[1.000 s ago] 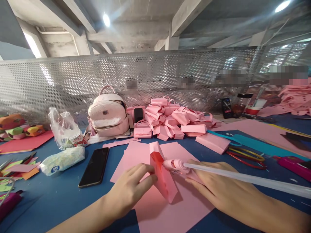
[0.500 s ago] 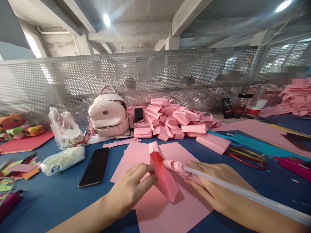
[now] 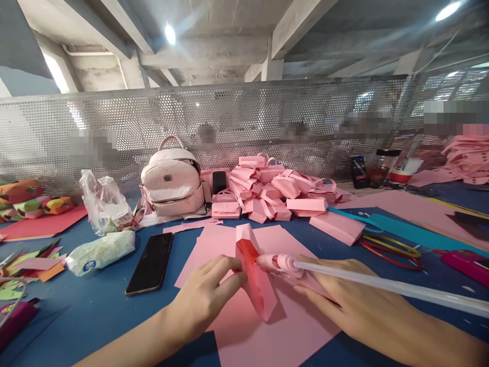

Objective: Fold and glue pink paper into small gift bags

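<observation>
My left hand (image 3: 214,288) pinches the left side of a folded pink paper box (image 3: 255,275), which stands partly open with a red glow inside it. In my right hand (image 3: 336,285) is a pink hot glue gun (image 3: 280,264), its nozzle at the box's opening. A long whitish glue stick (image 3: 382,284) runs out of the gun's back, over my right wrist. Below the box lie flat pink paper sheets (image 3: 267,339). My fingertips on the far side of the box and the gun's trigger are hidden.
Behind the sheets rises a pile of folded pink paper boxes (image 3: 263,188) beside a pale pink backpack (image 3: 171,181). To the left lie a black phone (image 3: 150,264) and a tissue pack (image 3: 101,252). Pliers-like red and yellow handles (image 3: 393,250) lie right, near a teal strip (image 3: 420,232).
The glue gun's nozzle has shifted slightly down along the box's opening, and the glue stick lies at a flatter angle. My left hand has stayed almost in place.
</observation>
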Available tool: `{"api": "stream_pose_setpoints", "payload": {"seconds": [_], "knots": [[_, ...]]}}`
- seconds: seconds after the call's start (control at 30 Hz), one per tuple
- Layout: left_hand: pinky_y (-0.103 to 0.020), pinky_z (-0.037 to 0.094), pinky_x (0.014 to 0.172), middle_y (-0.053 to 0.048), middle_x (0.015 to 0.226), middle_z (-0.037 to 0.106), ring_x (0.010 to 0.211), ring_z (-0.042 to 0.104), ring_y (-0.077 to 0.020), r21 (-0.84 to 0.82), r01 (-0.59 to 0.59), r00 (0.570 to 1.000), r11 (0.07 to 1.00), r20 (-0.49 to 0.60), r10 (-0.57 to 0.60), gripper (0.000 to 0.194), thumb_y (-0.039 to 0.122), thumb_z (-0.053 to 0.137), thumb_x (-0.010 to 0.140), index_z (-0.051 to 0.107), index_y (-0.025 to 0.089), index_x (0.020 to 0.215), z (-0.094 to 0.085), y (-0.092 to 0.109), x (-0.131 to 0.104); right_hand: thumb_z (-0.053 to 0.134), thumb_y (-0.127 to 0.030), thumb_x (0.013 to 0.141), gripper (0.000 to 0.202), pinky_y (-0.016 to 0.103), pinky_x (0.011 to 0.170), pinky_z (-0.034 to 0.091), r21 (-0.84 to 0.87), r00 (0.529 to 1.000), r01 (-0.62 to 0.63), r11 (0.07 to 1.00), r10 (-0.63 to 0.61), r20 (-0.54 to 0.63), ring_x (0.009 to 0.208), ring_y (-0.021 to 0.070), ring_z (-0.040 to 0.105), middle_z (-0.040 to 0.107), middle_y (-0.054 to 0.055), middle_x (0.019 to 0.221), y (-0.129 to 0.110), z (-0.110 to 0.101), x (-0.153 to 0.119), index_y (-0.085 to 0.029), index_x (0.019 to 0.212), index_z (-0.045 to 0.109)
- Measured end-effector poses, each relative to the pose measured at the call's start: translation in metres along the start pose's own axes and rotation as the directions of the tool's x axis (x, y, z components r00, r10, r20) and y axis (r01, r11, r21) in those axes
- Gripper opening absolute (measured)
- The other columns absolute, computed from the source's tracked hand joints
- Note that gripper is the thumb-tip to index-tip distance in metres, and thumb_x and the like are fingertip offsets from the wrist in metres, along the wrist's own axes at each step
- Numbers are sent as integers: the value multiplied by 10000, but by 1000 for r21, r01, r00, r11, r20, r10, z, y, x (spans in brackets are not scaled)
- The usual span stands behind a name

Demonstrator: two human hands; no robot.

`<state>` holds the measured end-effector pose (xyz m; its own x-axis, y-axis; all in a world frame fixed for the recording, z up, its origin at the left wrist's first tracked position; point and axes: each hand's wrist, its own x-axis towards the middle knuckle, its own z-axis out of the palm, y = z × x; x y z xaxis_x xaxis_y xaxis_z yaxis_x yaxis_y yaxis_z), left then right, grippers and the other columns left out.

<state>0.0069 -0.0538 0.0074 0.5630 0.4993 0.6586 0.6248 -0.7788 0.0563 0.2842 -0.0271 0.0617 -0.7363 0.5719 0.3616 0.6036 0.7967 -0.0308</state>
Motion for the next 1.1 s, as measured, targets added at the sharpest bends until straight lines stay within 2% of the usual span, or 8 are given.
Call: {"api": "stream_pose_setpoints", "payload": {"seconds": [0.1, 0.23, 0.4, 0.6, 0.67, 0.8, 0.97, 1.1], "knots": [[-264, 520, 693, -89, 1003, 651, 826, 620, -172, 24, -10, 1000, 1000, -20, 10, 297, 143, 283, 1062, 578, 159, 1030, -1, 0, 1, 425, -311, 1031, 411, 379, 931, 599, 34, 996, -39, 999, 36, 86, 1175, 268, 675, 653, -12, 1373, 2, -4, -2, -351, 1424, 540], [-266, 522, 687, -91, 1006, 651, 830, 619, -170, 35, -15, 1000, 999, -24, 16, 280, 122, 300, 1054, 578, 153, 1028, -1, -1, 1, 475, -323, 1013, 440, 413, 968, 584, 19, 997, -48, 999, 47, 63, 1204, 295, 655, 653, 14, 1373, 7, -5, -6, -341, 1450, 519], [-269, 528, 688, -90, 1013, 648, 831, 615, -164, 26, -6, 1000, 1000, -21, 6, 299, 117, 287, 1052, 582, 158, 1023, 1, -3, -1, 431, -315, 1017, 394, 382, 892, 611, 29, 1000, -28, 999, 28, -2, 1083, 285, 718, 733, 18, 1241, 6, -7, -5, -330, 1372, 601], [-266, 528, 690, -86, 1010, 647, 842, 619, -167, 36, -13, 999, 999, -32, 15, 282, 100, 309, 1043, 584, 164, 1042, 2, -5, -1, 410, -409, 1012, 372, 394, 751, 624, -33, 995, -60, 998, 57, -86, 842, 304, 760, 795, 39, 995, 7, -10, -5, -316, 1240, 689], [-261, 526, 688, -85, 1009, 647, 839, 619, -164, 39, -14, 999, 999, -31, 15, 285, 99, 308, 1042, 586, 163, 1037, 2, -4, -1, 418, -404, 1012, 375, 393, 760, 621, -43, 997, -57, 997, 54, -58, 833, 299, 758, 792, 33, 1006, 10, -8, -7, -327, 1289, 658], [-255, 516, 692, -80, 1010, 646, 842, 619, -165, 42, -7, 999, 999, -32, 8, 274, 112, 318, 1048, 586, 164, 1032, 3, -4, -2, 451, -381, 1012, 409, 400, 844, 607, -26, 997, -73, 997, 73, 2, 955, 296, 744, 780, 24, 1076, 15, -2, -11, -344, 1405, 559], [-257, 494, 702, -77, 1001, 653, 840, 608, -166, 58, -7, 999, 998, -43, 10, 245, 119, 347, 1047, 587, 168, 1029, 5, -6, -2, 454, -351, 1016, 433, 413, 927, 588, 8, 997, -66, 998, 66, 47, 1134, 303, 691, 682, 25, 1333, 15, -2, -5, -340, 1444, 521], [-289, 469, 696, -84, 968, 663, 783, 567, -172, 137, -50, 997, 989, -48, 57, 279, 98, 326, 1034, 596, 166, 1015, 4, -12, -5, 443, -318, 1011, 414, 383, 925, 594, 47, 998, -53, 997, 52, 31, 1052, 278, 732, 730, 16, 1253, 14, -10, 0, -344, 1406, 566]]}}
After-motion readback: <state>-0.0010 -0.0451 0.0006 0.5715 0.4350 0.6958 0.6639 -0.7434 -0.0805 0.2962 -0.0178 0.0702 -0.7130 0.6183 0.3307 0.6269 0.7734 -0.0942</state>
